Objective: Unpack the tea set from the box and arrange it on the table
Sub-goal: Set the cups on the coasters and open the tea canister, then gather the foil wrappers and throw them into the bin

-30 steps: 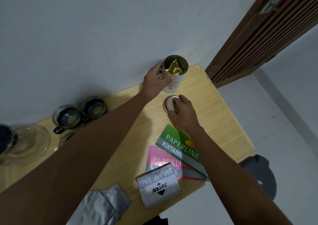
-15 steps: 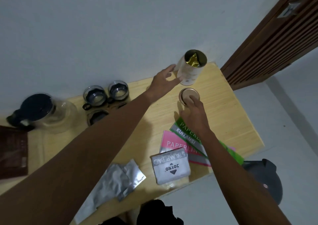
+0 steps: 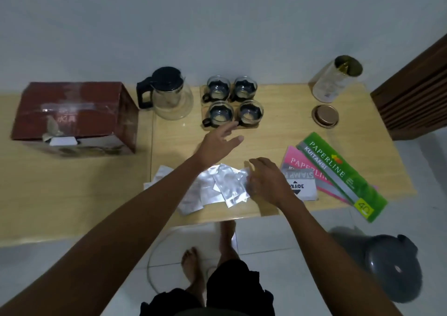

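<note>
Right hand is pinching the edge of the foil pouches; left hand is hovering spread, empty, near the four glass cups w/ glass teapot beside. Risk: left hand's reach clipping cups, pouches sliding off the table edge.

On the wooden table a glass teapot with a black lid stands beside four glass cups set in a square. A dark red box is at the far left. The left hand hovers open above the table, near the cups. The right hand touches the silver foil packets at their edge. An open tin stands at the far right, its lid lying just in front.
</note>
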